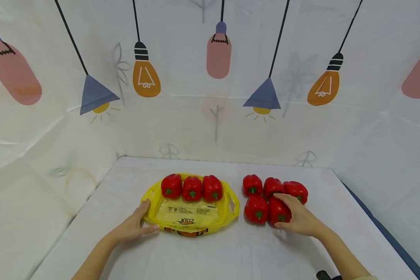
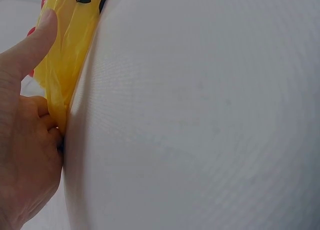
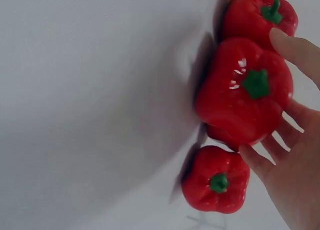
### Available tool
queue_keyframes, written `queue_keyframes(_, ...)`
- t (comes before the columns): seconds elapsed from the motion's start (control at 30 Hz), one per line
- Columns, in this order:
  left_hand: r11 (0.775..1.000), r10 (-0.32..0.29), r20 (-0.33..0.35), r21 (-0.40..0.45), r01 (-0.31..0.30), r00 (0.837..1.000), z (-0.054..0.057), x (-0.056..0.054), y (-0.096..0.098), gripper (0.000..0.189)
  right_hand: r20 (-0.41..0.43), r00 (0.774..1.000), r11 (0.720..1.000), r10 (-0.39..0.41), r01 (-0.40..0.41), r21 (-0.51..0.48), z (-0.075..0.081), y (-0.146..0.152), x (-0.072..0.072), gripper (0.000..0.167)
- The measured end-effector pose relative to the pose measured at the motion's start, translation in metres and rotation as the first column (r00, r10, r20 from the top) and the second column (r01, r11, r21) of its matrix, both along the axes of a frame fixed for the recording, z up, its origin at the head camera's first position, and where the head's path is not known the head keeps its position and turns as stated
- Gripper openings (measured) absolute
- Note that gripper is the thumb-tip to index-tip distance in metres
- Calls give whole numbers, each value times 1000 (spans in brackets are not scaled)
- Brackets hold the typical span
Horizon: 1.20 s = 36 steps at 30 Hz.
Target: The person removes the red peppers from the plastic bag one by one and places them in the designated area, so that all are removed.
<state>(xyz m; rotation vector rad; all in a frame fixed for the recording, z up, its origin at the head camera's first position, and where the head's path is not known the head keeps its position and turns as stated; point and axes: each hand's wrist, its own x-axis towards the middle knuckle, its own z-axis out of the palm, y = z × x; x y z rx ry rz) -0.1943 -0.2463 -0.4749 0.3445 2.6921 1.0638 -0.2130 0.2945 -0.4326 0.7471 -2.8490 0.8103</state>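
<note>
A yellow plastic bag lies spread on the table, with three red bell peppers in a row along its far side. My left hand holds the bag's left edge. In the left wrist view, the thumb lies along the yellow plastic and the other fingers curl in at its edge. To the right of the bag, my right hand grips the near right red bell pepper of a cluster. In the right wrist view, that pepper shows its green stem, with thumb and fingers around it.
Several more bell peppers sit close together beside the gripped one. A white cloth covers the table. Behind it rises a white backdrop with printed lamps. A dark object lies at the near edge by the right forearm.
</note>
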Motion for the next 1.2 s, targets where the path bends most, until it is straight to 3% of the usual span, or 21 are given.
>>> queue_keyframes(0.2, 1000, 5, 4, -1, -5, 1000, 2, -1, -1, 106, -115, 992, 995, -58, 48, -86, 10, -10, -4, 95)
queue_keyframes(0.33, 1000, 10, 9, -7, -10, 1000, 3, 0, -1, 107, -214, 966, 975, -144, 102, -196, 19, -20, -5, 103)
queue_keyframes(0.5, 1000, 14, 14, -2, -14, 1000, 4, 0, 0, 107, -286, 935, 953, -210, 130, -275, 31, -33, -3, 99)
queue_keyframes(0.97, 1000, 22, 16, -1, -22, 1000, 4, 2, 1, 107, -397, 907, 969, -137, 39, -246, 45, -66, 1, 94)
queue_keyframes(1.2, 1000, 24, 12, 4, -24, 1000, 1, 1, 1, 107, -393, 914, 969, -101, 0, -249, 46, -76, -1, 91)
